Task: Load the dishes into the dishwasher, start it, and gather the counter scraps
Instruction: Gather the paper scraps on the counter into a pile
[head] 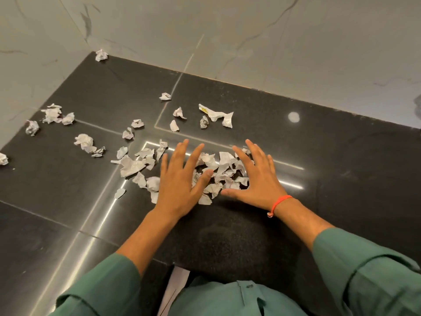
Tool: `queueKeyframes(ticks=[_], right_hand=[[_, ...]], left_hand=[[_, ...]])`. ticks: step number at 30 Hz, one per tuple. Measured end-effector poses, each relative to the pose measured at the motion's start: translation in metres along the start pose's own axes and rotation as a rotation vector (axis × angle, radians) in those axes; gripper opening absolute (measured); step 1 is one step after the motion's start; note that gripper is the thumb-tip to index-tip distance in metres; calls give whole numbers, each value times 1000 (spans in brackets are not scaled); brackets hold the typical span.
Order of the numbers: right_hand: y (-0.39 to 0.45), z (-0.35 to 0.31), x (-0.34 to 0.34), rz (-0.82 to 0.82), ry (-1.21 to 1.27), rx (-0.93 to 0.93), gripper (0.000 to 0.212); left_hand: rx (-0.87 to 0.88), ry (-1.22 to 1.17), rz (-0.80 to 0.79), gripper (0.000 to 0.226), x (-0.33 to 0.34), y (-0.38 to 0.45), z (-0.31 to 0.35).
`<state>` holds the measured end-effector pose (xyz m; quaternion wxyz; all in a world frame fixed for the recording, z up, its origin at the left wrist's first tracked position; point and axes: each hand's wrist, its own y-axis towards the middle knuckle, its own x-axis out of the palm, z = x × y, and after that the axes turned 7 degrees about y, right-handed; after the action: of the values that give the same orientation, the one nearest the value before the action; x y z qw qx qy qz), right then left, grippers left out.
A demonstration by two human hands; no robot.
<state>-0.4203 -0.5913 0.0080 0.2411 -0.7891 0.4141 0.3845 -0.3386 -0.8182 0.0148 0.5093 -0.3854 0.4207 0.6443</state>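
Several crumpled white paper scraps lie scattered over a black stone counter [341, 169]. A dense heap of scraps [222, 171] sits between my two hands. My left hand [178, 181] lies flat with fingers spread on the heap's left side, covering some scraps. My right hand [255, 176], with an orange thread at the wrist, lies flat with fingers spread on the heap's right side. More loose scraps [134, 165] lie just left of my left hand. A long twisted scrap [216, 115] lies farther back. No dishes or dishwasher are in view.
Grey marble walls [250, 37] bound the counter at the back and left. One paper ball [101, 55] sits in the far corner, and others [53, 114] lie along the left wall. A white sheet [175, 286] shows below the counter's front edge.
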Motion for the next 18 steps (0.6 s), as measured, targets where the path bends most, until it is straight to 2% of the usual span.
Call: queueKeyframes(ticks=[4, 8, 13, 18], right_hand=[[14, -7, 3, -56, -105, -95, 105], [18, -1, 19, -108, -272, -220, 77], [3, 5, 32, 86, -204, -284, 51], [4, 4, 33, 202, -127, -229, 32]], left_hand=[[-52, 58, -133, 75, 6, -15, -8], [8, 115, -135, 76, 27, -21, 5], [50, 175, -26, 55, 42, -19, 12], [5, 184, 20, 43, 45, -18, 16]])
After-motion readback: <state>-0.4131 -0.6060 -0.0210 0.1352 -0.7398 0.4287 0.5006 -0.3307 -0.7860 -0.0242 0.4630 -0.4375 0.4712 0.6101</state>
